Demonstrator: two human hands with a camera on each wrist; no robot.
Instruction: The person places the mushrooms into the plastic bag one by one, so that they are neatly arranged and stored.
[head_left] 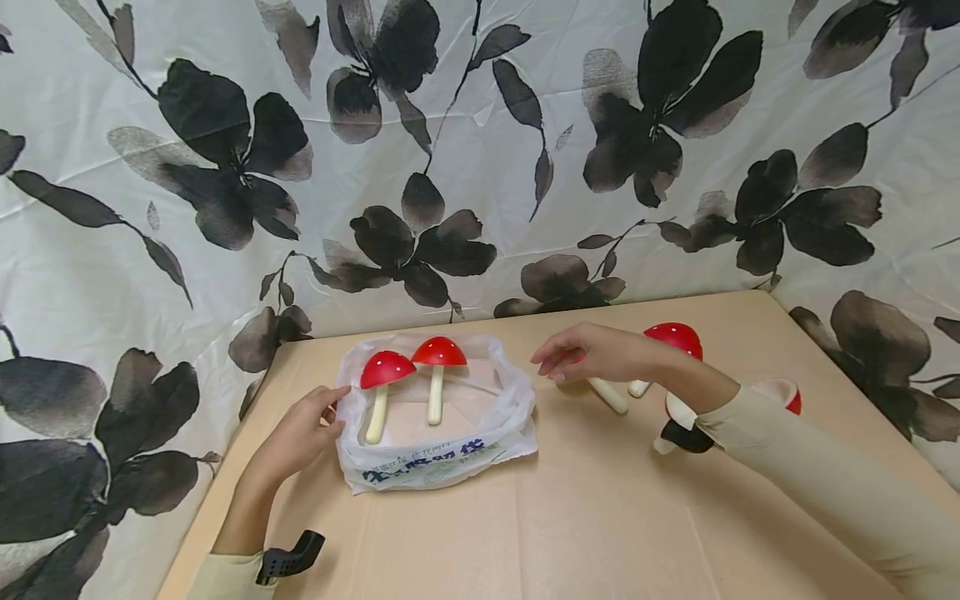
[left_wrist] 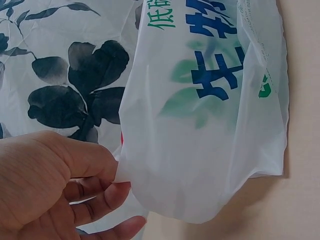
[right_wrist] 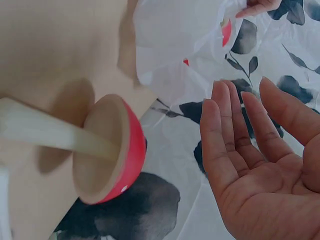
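A white plastic bag point(head_left: 480, 462) with blue and green print lies spread on the table. Two toy mushrooms with red, white-dotted caps lie in its opening, the left mushroom point(head_left: 386, 371) and the right mushroom point(head_left: 439, 353). At the bag's left edge, my left hand point(head_left: 302, 429) pinches the plastic between thumb and index finger, as the left wrist view shows. My right hand point(head_left: 588, 354) hovers to the right of the bag, palm bare and fingers loosely bent. Below it is another mushroom point(right_wrist: 136, 160), its pale stem showing and its cap mostly hidden in the head view.
Behind the right forearm lies a mushroom with a red cap point(head_left: 675, 336). A red-and-white object with a black part point(head_left: 686, 437) is partly covered by the sleeve. The tan tabletop point(head_left: 450, 542) ends at a floral cloth point(head_left: 525, 167) hanging behind.
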